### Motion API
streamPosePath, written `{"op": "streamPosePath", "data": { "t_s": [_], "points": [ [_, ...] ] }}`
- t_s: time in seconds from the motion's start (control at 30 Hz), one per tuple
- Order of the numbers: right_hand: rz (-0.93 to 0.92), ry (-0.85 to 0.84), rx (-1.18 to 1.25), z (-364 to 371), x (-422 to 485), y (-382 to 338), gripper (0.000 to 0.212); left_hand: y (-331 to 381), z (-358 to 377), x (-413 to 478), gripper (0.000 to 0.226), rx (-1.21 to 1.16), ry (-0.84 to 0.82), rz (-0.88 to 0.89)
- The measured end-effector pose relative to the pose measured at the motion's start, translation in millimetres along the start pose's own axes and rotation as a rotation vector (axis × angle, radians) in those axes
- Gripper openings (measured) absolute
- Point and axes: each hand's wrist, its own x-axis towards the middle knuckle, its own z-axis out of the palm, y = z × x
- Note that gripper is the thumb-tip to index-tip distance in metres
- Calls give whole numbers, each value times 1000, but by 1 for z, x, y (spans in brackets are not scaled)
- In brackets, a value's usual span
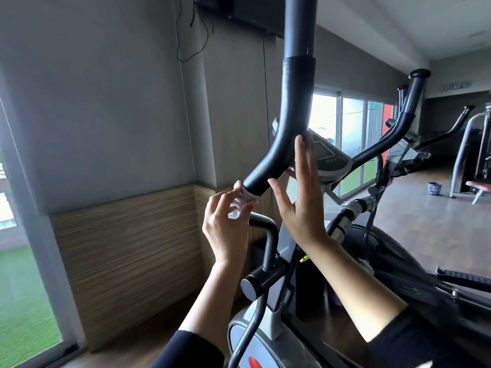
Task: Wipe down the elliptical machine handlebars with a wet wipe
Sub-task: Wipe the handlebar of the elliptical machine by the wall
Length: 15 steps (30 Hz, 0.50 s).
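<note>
A thick black foam-covered handlebar (288, 134) of the elliptical rises from the middle of the view and bends upward out of frame. At the lower end of its foam grip, my left hand (225, 229) pinches a white wet wipe (243, 203) wrapped around the bar. My right hand (300, 197) is flat with straight fingers, its fingertips touching the right side of the same bar just above the wipe. The other handlebar (403, 120) stands further right, untouched.
The console (326, 158) sits behind my right hand. A short fixed black handle (265, 235) and the grey machine body (268, 338) lie below. A wood-panelled wall (127, 251) is left, with other gym machines (470, 144) and a small bucket (434, 187) at far right.
</note>
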Motion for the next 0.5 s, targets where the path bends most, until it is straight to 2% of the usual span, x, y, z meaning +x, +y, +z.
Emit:
{"op": "streamPosePath", "data": {
  "t_s": [0.13,0.33,0.5],
  "points": [
    [-23,23,-2,-5,3,0,55,0,0,-4,35,2,24,-36],
    [-45,18,-30,-12,8,-2,55,28,9,1,35,18,92,89],
    [-60,-2,-19,-14,12,1,54,25,11,-5,30,34,129,142]
  ]
}}
